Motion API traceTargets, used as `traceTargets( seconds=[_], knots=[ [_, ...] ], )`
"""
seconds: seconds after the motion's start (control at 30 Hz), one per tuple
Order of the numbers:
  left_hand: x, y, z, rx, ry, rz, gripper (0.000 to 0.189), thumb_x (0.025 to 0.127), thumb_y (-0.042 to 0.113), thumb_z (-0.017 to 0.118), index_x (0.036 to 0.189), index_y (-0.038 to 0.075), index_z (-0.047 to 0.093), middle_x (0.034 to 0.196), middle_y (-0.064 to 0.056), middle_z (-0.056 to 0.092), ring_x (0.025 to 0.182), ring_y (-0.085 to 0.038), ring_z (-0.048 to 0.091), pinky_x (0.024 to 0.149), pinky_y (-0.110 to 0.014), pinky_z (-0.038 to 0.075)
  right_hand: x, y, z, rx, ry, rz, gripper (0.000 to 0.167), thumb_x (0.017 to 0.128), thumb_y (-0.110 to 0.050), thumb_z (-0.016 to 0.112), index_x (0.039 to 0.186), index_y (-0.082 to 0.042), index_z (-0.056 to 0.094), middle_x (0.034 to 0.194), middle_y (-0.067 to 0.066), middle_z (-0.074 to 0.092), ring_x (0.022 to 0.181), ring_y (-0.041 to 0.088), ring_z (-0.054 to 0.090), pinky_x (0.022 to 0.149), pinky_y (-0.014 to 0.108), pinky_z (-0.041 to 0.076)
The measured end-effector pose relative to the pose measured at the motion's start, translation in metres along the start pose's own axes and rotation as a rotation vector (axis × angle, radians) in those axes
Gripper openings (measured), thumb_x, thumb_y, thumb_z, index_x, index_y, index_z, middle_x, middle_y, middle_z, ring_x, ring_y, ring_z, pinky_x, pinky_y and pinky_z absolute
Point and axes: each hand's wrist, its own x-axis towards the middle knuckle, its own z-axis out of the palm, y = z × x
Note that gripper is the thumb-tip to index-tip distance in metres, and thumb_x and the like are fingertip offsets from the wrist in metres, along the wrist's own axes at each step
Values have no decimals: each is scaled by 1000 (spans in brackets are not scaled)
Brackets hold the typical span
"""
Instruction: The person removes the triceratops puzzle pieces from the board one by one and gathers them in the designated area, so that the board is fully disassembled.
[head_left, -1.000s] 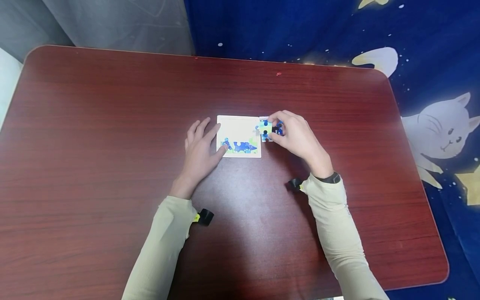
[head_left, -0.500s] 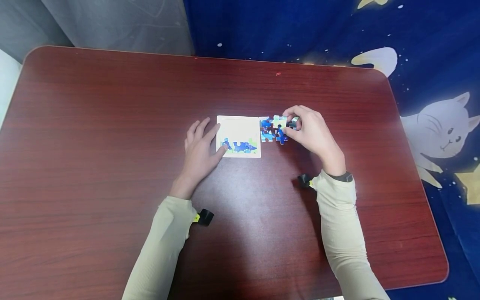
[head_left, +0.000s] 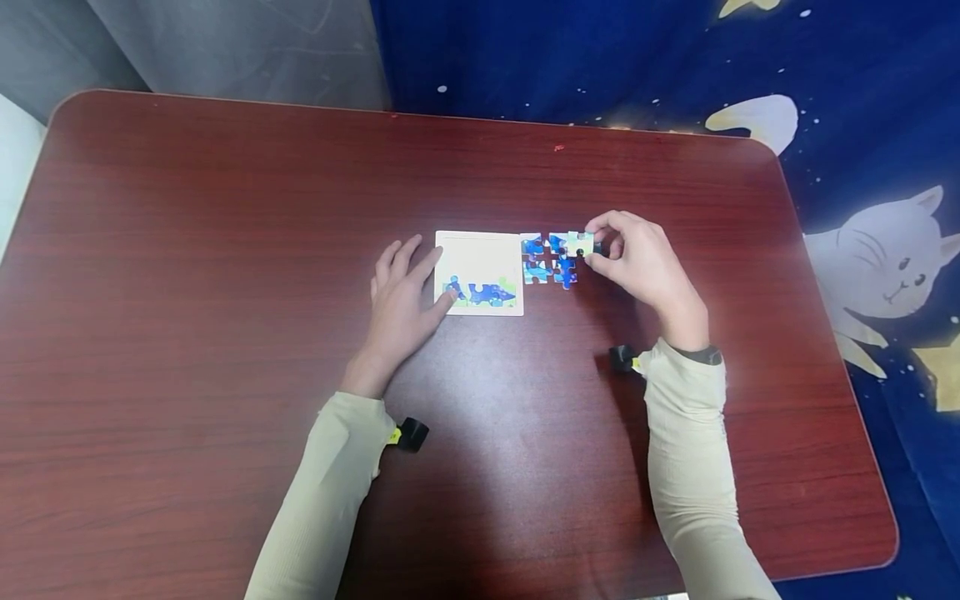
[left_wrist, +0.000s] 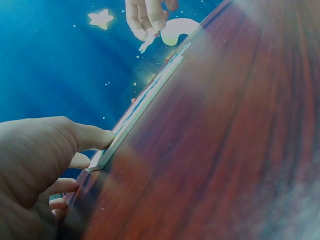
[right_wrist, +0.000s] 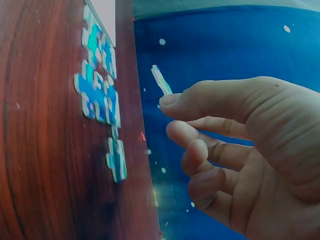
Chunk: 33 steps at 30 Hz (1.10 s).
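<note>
Reddish-brown wood-grain surface [head_left: 225,292] carries a white puzzle tray [head_left: 477,254] near its middle; blue-and-green fitted pieces [head_left: 491,294] lie along the tray's near side. Left hand [head_left: 400,308]: fingers spread and mostly straight, gripping nothing; thumb on the tray's near-left part, forefinger at its left rim. Right hand [head_left: 648,258]: thumb and forefinger nearly together, pinching a pale held piece [head_left: 579,243]; remaining fingers curl loosely. Right wrist view shows that piece raised, apart from the surface. Loose pieces [head_left: 536,271], mostly blue, form a cluster just right of the tray; from above, the raised piece overlaps the cluster's upper right. Right wrist view also shows a lone piece [right_wrist: 117,160] just beside the cluster, at the end away from the tray. Dark blue curtain [head_left: 570,58] with pale figures hangs beyond the far edge.
</note>
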Motion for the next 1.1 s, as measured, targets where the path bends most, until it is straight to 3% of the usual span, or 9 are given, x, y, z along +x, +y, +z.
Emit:
traceTargets(
  seconds=[0.5,0.73,1.1],
  knots=[
    [0,2,-2,1,-3,-2,58,84,29,66,136,9,49,148,-11,27,137,-28,10,104,-54,11,-5,10,-11,-8,-162,127,30,79,-7,70,107,-2,61,90,12,61,80,24,55,71,36,41],
    [0,1,-1,0,-1,0,58,84,29,66,136,9,48,148,-10,27,137,-28,10,104,-54,11,-6,14,-12,-17,-182,129,27,79,-7,69,104,-4,61,87,10,61,73,23,53,69,35,38],
    [0,2,-1,1,3,3,57,84,28,65,136,8,49,148,-11,28,137,-28,11,103,-55,12,-3,24,-8,11,-217,151,27,78,-4,67,104,-3,60,89,11,62,75,24,54,70,35,38]
  ],
)
